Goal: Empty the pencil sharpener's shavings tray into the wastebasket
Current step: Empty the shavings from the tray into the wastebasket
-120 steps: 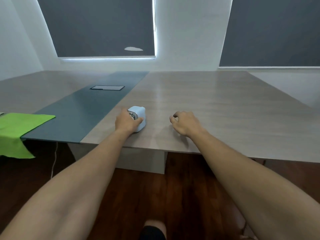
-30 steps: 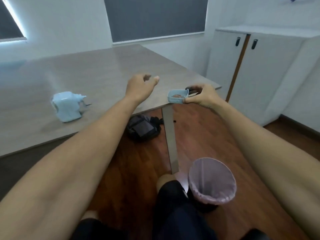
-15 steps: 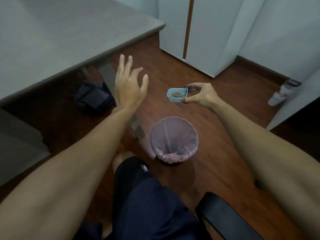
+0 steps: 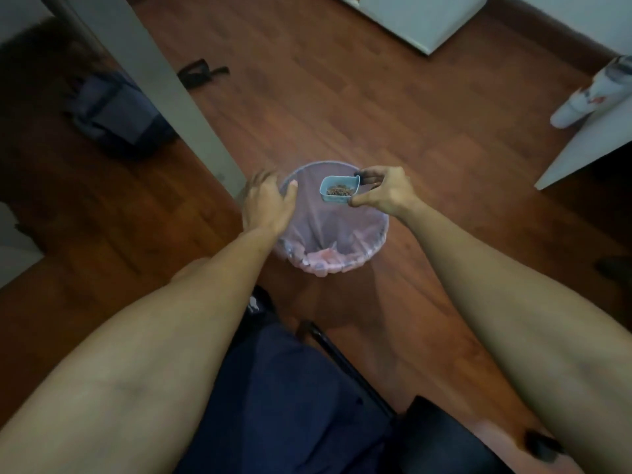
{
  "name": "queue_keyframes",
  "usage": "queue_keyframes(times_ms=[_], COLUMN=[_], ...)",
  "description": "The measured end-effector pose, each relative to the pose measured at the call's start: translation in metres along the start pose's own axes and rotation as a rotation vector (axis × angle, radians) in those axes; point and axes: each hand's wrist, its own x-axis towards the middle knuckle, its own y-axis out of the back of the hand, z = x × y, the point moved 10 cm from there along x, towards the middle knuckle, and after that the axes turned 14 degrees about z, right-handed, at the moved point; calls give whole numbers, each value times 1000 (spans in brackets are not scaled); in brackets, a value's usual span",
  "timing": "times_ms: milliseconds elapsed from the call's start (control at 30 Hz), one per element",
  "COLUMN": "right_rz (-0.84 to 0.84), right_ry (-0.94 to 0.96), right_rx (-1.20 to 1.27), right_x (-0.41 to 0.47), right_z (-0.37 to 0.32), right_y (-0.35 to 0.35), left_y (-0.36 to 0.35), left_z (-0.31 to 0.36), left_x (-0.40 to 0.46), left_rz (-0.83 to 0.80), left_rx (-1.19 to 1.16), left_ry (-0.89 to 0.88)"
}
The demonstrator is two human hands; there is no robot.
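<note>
My right hand [image 4: 384, 191] pinches a small light-blue shavings tray [image 4: 339, 189] by its right end. The tray is held upright over the mouth of the wastebasket, and brown shavings lie in its bottom. The wastebasket [image 4: 362, 254] stands on the wooden floor with a pale pink liner bag folded over its rim. My left hand [image 4: 268, 201] rests on the basket's left rim, fingers apart and slightly blurred; it holds nothing. The pencil sharpener itself is out of view.
A grey table leg [image 4: 150, 77] slants down to the floor just left of the basket. A dark bag [image 4: 113, 114] lies behind it. White cabinets [image 4: 420, 18] stand at the top, a white bottle [image 4: 591, 94] at the right. My dark-trousered legs and chair fill the bottom.
The view has tilted down onto the basket. My right hand brought the tray over the basket's mouth. My left hand dropped from mid-air to the basket's left rim.
</note>
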Motion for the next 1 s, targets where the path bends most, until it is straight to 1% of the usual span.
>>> queue_keyframes(times_ms=[133, 267, 300, 533, 600, 667, 733, 767, 867, 1000], right_rz=[-25, -43, -51, -76, -73, -82, -119, -137, -152, -138], right_ry=[-40, -55, -46, 153, 179, 202, 233, 249, 276, 285], right_rx=[-62, -154, -198, -562, -592, -603, -632, -653, -704, -727], right_x=[1, 1, 1, 5, 7, 9, 9, 10, 12, 13], right_z=[28, 46, 48, 39, 29, 22, 15, 12, 4, -5], right_y=[-22, -39, -44, -77, -87, -96, -108, -113, -123, -126], left_y=[-40, -74, -79, -93, -99, -102, -104, -104, -104, -103], left_z=[-38, -70, -75, -86, -90, -96, -105, -107, -102, -100], left_x=[-15, -36, -39, -35, -36, -37, -39, -40, -39, -38], left_rz=[-115, -287, -307, -326, -337, -314, -300, -299, -322, -344], left_rx=[-42, -64, -66, -57, -55, -73, -37, -25, -103, -78], left_ry=[196, 358, 383, 395, 402, 473, 526, 526, 509, 486])
